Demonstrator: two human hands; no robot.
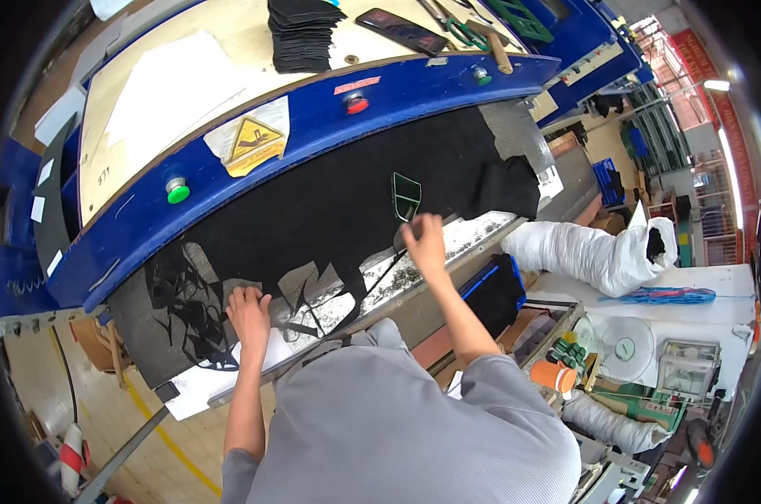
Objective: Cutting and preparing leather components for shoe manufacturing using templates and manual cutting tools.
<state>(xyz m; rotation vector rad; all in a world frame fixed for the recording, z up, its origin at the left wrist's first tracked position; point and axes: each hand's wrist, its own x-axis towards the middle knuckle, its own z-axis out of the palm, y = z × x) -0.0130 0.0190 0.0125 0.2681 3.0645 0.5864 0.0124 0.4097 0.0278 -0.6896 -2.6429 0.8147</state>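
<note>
A wide black sheet of material (338, 181) with cut-out gaps and a ragged near edge lies on the bed of a blue press. On it stands a small green-edged cutting die (406, 198), a frame with a crossbar. My right hand (428, 246) is just at the die's near end, its fingertips drawn together; what they hold, if anything, I cannot make out. My left hand (248, 317) rests at the sheet's near left edge with fingers extended, beside a tangle of thin black offcuts (183, 302).
The blue press beam (313, 118) crosses beyond the sheet, with green and red buttons. On top are a stack of black pieces (300, 34), a phone (401, 31) and a hammer (499, 52). At right are a blue bin (494, 298) and a white sack (582, 252).
</note>
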